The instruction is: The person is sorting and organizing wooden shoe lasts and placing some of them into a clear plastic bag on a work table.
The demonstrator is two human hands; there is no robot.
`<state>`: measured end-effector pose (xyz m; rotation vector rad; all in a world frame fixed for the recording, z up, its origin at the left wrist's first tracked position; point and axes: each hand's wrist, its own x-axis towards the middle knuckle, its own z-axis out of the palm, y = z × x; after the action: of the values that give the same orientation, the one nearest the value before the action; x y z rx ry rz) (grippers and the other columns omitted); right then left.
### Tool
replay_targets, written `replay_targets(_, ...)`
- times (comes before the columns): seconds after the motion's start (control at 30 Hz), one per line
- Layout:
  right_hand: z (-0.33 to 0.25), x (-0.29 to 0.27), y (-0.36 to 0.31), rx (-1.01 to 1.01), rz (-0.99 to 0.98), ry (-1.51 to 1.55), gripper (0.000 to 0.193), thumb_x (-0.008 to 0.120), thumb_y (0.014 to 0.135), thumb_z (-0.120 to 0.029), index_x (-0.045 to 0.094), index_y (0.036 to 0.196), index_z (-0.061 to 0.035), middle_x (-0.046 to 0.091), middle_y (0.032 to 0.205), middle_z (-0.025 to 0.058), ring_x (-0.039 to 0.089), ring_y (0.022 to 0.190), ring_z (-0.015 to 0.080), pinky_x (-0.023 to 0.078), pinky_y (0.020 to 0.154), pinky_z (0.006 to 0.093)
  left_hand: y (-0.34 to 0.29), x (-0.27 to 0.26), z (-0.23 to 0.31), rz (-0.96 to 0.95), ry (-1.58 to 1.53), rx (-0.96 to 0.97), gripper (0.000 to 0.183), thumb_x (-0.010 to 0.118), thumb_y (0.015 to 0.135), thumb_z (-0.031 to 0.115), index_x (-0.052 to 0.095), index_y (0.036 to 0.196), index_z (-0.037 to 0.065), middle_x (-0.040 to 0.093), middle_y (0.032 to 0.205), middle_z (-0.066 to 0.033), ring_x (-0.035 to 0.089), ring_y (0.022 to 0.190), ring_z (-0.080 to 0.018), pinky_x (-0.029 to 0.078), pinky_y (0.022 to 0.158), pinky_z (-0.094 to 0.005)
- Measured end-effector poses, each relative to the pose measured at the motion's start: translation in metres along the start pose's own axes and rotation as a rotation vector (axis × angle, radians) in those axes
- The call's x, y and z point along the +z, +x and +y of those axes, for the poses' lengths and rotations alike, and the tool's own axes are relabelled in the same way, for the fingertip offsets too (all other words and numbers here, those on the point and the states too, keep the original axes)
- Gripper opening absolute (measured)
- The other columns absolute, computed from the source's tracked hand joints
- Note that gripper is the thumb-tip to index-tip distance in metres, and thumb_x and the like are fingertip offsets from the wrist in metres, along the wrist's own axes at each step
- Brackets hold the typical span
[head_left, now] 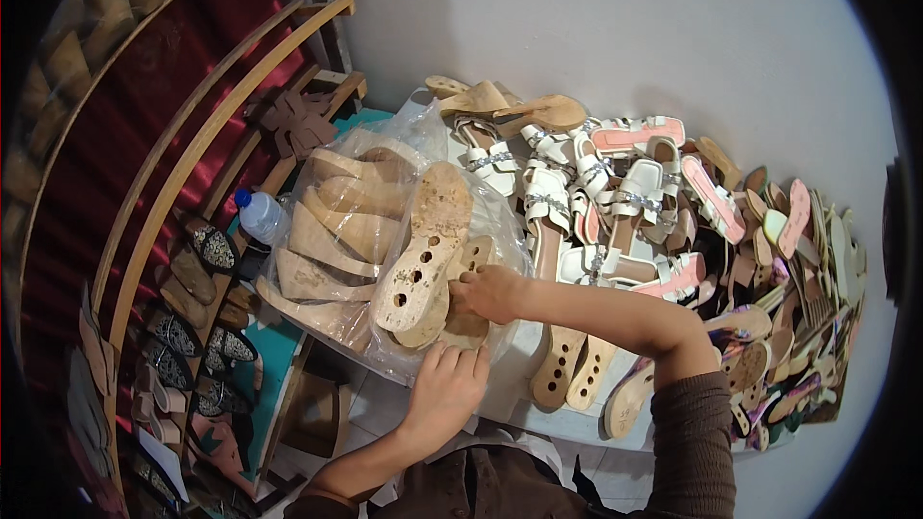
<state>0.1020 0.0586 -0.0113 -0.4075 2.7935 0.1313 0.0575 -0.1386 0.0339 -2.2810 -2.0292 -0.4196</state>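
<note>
A clear plastic bag (444,125) full of pale wooden wedge soles (336,231) sits on the table in front of me. On top lies a long wooden sole (428,231) with a row of dark holes and a speckled surface. At the bag's right side, my right hand (488,293) is closed around another wooden sole (475,256), partly covered by the fingers. Lower down, my left hand (449,380) pinches the near edge of the bag, its fingers bent over the plastic.
White strappy sandals (630,197) and loose wooden soles (556,375) cover the table to the right. Beyond them is a heap of mixed shoes (788,317). A wooden rack (207,144) with shoes stands at left, near a blue-capped bottle (261,217). A grey wall (596,29) rises behind.
</note>
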Motion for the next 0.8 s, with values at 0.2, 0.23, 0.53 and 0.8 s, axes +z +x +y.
replay_targets(0.2, 0.006, 0.021, -0.008, -0.325, 0.369, -0.128, 0.031, 0.044, 0.082, -0.018, 0.050, 0.112, -0.0106, 0.049, 0.096, 0.0060, 0.055, 0.085, 0.0209, 0.047, 0.072, 0.0315, 0.003, -0.007, 0.004, -0.035, -0.059, -0.064, 0.030, 0.053, 0.069, 0.011, 0.059, 0.096, 0.000, 0.052, 0.076, -0.0068, 0.052, 0.078, -0.0208, 0.041, 0.080, -0.0348)
replay_targets(0.23, 0.005, 0.023, -0.008, -0.335, 0.371, -0.119, 0.031, 0.044, 0.082, -0.018, 0.050, 0.112, -0.0106, 0.049, 0.096, 0.0060, 0.055, 0.085, 0.0209, 0.047, 0.072, 0.0315, 0.004, -0.006, 0.004, -0.039, -0.065, -0.077, 0.030, 0.053, 0.069, 0.011, 0.059, 0.096, 0.000, 0.052, 0.076, -0.0066, 0.052, 0.079, -0.0207, 0.042, 0.080, -0.0344)
replay_targets(0.53, -0.006, 0.042, -0.018, -0.342, 0.525, -0.141, 0.051, 0.046, 0.077, -0.016, 0.044, 0.126, -0.0047, 0.050, 0.090, 0.0042, 0.054, 0.079, 0.0197, 0.050, 0.068, 0.0311, 0.007, -0.002, 0.009, -0.107, -0.074, -0.120, 0.031, 0.054, 0.069, 0.011, 0.058, 0.098, 0.000, 0.055, 0.080, -0.0063, 0.053, 0.080, -0.0209, 0.042, 0.079, -0.0323)
replay_targets(0.8, -0.012, 0.034, -0.010, -0.377, 0.493, -0.114, 0.041, 0.048, 0.078, -0.019, 0.051, 0.116, -0.0059, 0.053, 0.096, 0.0067, 0.055, 0.083, 0.0217, 0.047, 0.075, 0.0314, 0.016, -0.008, -0.005, 0.031, -0.034, -0.326, 0.034, 0.059, 0.071, 0.010, 0.058, 0.105, 0.004, 0.053, 0.098, -0.0085, 0.053, 0.088, -0.0229, 0.043, 0.076, -0.0333)
